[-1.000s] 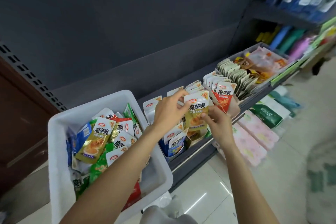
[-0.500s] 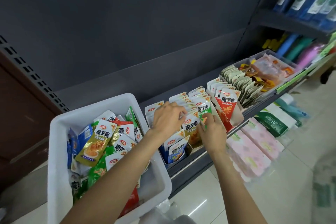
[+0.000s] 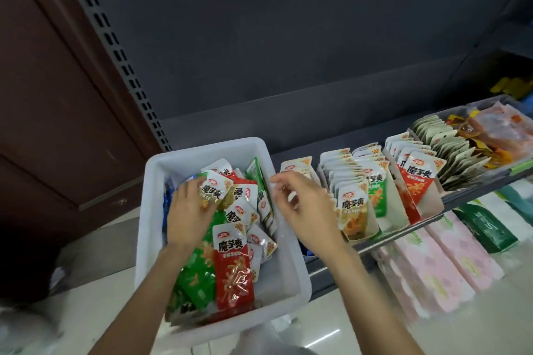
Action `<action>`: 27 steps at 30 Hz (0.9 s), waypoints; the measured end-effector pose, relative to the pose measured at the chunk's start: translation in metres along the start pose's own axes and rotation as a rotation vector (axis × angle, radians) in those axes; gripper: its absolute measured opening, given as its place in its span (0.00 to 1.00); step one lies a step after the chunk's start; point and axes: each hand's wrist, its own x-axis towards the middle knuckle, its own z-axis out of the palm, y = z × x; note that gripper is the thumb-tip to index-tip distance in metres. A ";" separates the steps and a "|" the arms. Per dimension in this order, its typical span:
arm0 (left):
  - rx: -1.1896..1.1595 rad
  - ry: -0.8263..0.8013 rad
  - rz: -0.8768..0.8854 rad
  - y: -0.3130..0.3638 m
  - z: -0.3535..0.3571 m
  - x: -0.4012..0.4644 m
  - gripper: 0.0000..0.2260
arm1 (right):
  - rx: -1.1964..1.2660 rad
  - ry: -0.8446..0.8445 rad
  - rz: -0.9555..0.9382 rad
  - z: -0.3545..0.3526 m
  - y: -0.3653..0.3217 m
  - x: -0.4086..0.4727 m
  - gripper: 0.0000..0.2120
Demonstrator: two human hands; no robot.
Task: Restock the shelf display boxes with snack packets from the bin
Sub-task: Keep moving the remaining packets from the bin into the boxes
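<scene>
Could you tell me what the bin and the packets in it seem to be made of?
The bin looks like white, slightly translucent moulded plastic: smooth walls, rounded rim. The packets look like glossy plastic or foil film: they crinkle and catch highlights. Which of the two is uncertain.

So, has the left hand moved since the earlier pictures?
Yes. The left hand moved from the display boxes back into the white bin, onto a packet.

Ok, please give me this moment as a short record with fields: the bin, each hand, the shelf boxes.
bin: white bin, mixed snack packets inside
left hand: left hand in the bin, on a yellow packet
right hand: right hand above the bin's right rim, holding nothing
shelf boxes: display boxes with upright packets, right of the bin
</scene>
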 end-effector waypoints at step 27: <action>-1.031 -0.323 -0.354 0.041 -0.045 -0.032 0.08 | 0.779 0.044 0.652 0.065 -0.008 0.004 0.12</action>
